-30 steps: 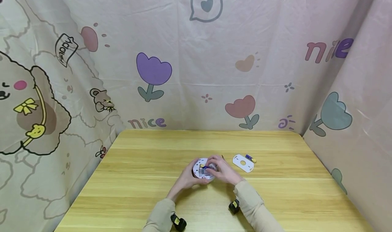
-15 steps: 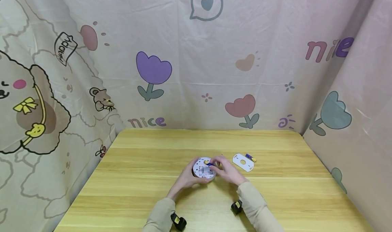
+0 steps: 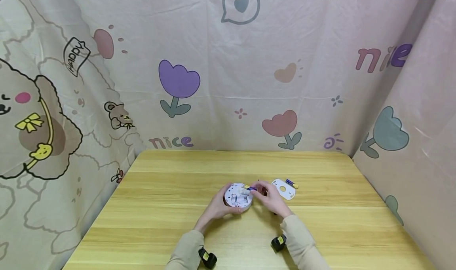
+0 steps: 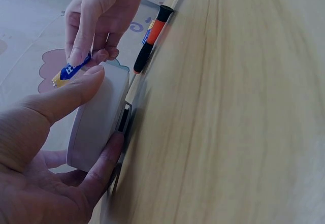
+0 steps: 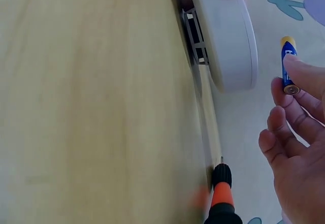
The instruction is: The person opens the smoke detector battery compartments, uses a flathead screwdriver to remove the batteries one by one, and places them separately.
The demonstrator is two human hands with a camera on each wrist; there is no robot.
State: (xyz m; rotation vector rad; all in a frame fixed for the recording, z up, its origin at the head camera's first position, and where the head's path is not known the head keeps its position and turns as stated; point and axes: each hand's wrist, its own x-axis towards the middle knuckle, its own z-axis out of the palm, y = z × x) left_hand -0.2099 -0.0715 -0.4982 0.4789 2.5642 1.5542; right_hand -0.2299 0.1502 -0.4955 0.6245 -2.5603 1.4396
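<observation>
My left hand [image 3: 218,205] grips a round white device [image 3: 238,196] by its left side, its thumb along the near edge. The device's battery compartment faces up in the head view. Its pale side wall [image 4: 99,125] shows between thumb and fingers in the left wrist view. My right hand [image 3: 269,198] pinches a blue and yellow battery [image 5: 288,64] between thumb and index finger, while its other fingers curl loosely. In the head view that battery overlaps the device's upper right edge.
A white oval plate [image 3: 283,189] with a central hole lies on the wooden table [image 3: 171,214], right of my hands. Another blue and yellow battery [image 3: 291,183] lies by its far edge. An orange and black screwdriver [image 4: 154,38] lies near the device, mostly hidden behind my right hand in the head view.
My right hand has drawn the battery up and rightward from over the compartment to the device's edge, leaving the compartment more exposed. My left hand and the device have stayed put.
</observation>
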